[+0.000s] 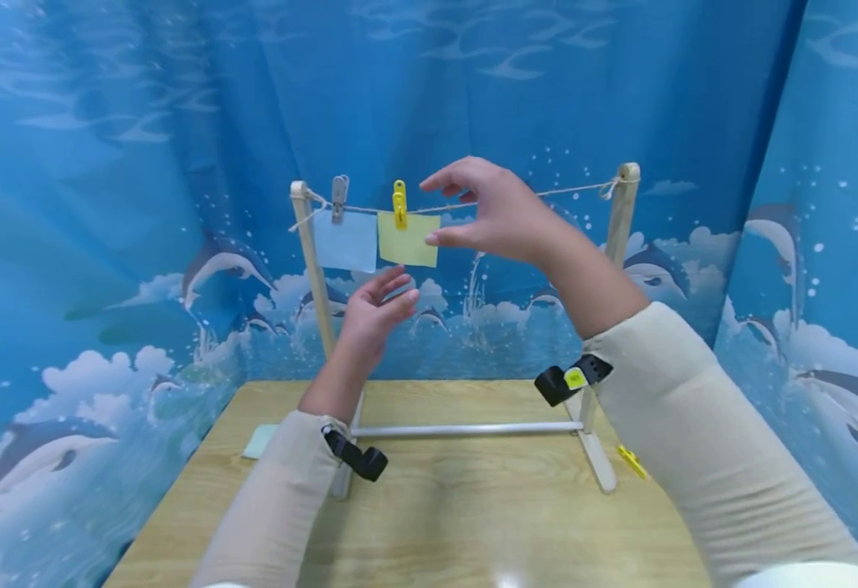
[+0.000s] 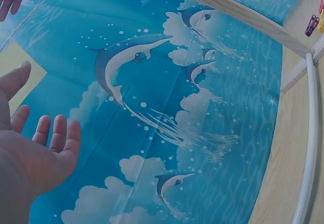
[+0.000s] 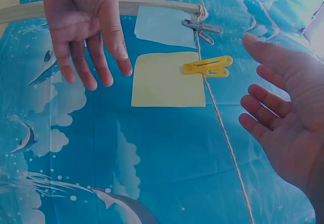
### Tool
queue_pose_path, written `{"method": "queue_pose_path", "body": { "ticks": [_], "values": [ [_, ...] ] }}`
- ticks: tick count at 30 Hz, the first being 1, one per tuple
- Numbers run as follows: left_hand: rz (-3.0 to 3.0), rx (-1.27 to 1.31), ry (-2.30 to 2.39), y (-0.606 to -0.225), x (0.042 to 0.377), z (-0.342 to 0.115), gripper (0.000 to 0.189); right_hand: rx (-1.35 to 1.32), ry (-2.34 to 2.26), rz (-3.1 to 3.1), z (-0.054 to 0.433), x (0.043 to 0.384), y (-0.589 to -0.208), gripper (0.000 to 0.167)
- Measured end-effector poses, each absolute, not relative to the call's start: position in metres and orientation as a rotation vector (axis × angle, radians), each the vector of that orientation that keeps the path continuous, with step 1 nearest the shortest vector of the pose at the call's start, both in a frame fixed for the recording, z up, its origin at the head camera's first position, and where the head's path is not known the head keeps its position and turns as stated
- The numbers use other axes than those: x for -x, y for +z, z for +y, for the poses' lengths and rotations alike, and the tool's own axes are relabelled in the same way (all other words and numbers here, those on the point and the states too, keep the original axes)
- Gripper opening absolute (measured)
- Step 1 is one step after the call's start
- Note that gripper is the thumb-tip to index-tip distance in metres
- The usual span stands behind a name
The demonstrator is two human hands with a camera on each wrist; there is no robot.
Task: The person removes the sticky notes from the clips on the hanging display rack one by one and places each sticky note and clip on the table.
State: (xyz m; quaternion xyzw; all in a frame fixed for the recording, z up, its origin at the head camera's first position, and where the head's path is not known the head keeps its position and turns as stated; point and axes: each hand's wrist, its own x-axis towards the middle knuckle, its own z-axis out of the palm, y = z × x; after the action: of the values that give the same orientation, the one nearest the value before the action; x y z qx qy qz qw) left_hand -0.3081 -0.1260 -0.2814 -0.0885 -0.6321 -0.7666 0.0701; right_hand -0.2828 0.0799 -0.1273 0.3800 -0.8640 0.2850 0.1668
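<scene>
A yellow paper square [image 1: 417,243] hangs from a string [image 3: 228,142], held by a yellow clothespin [image 3: 207,66]. To its left hangs a light blue paper square [image 1: 345,239] under a grey clothespin [image 1: 339,198]. My right hand [image 1: 498,204] is just right of the yellow clothespin, thumb and fingers spread apart with nothing between them. Below the yellow paper is my left hand [image 1: 377,314], its fingers loosely extended and holding nothing. In the right wrist view, the left hand [image 3: 83,32] sits beside the papers' lower edges and the right hand [image 3: 283,102] faces the clothespins.
The string is tied between two wooden posts [image 1: 622,214] joined by a white bar [image 1: 465,429] low over the wooden table [image 1: 473,506]. A pale green paper [image 1: 260,441] lies at the left, a yellow clothespin [image 1: 631,461] at the right. Purple clothespin [image 2: 312,26] shows in the left wrist view.
</scene>
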Motion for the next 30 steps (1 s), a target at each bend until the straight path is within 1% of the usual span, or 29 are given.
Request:
{"method": "queue_pose_path", "body": {
  "ticks": [5,11,18,23,26,30],
  "values": [
    [-1.831,0.230,-2.377,-0.282,0.315,-0.121,0.053,-0.966,0.858,-2.505,0.072,0.294,-0.123,0.057],
    [-1.706,0.137,-2.422,-0.281,0.320,-0.116,0.046,-0.928,0.891,-2.515,0.064,0.308,-0.122,0.053],
    [-1.514,0.214,-2.537,-0.278,0.324,-0.110,0.037,-0.859,0.983,-2.563,0.051,0.319,-0.122,0.057],
    [-1.473,0.243,-2.572,-0.280,0.322,-0.106,0.032,-0.860,1.034,-2.570,0.041,0.320,-0.124,0.056],
    [-1.430,0.275,-2.569,-0.281,0.322,-0.103,0.027,-0.878,1.012,-2.555,0.035,0.320,-0.125,0.052],
    [-1.358,0.283,-2.574,-0.280,0.320,-0.098,0.021,-0.890,0.993,-2.525,0.031,0.320,-0.124,0.041]
  ]
}}
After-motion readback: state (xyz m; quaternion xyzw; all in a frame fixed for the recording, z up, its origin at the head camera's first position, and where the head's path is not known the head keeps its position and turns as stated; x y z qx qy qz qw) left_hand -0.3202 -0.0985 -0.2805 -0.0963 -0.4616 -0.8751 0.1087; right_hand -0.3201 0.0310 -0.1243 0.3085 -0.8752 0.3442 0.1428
